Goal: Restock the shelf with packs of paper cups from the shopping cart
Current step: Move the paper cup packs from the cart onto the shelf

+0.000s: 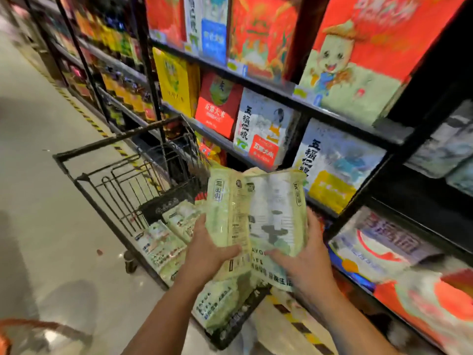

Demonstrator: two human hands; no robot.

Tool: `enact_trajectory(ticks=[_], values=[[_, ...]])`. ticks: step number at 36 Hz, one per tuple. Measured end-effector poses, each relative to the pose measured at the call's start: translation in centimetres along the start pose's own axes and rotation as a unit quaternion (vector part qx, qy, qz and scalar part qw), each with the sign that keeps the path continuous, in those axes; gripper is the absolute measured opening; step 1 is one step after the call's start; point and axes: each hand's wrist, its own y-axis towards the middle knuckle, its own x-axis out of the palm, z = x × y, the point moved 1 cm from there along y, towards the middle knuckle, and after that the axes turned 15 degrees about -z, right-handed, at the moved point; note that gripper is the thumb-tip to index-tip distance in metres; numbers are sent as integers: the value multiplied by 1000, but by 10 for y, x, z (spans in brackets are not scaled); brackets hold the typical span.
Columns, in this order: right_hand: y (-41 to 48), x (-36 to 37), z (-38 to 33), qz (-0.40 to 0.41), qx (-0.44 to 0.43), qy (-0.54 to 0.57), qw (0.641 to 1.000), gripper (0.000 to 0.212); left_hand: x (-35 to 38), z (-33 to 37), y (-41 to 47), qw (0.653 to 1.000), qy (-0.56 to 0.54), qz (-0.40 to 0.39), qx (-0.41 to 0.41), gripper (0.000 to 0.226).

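The left hand [207, 249] and right hand [304, 254] hold pale green packs of paper cups [271, 213] over the shopping cart's [115, 139] near end, fingers gripping their sides. Spare packs [163, 242] lie in the cart, left of the shelf [332, 116].

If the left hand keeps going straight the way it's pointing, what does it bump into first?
The left hand grips a pale green plastic pack of paper cups. Pushed on, that pack would probably meet the white rice bag on the black shelf; depth is unclear.
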Motion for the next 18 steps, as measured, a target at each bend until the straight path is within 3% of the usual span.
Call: enact_trajectory(ticks=[7,18], values=[[-45,-64,-1,77,-9,15,997,112,50,56,-18,991,65,-89,79,82],[-119,-148,15,206,-30,42,977,106,169,114,-52,930,243,-138,237,90]])
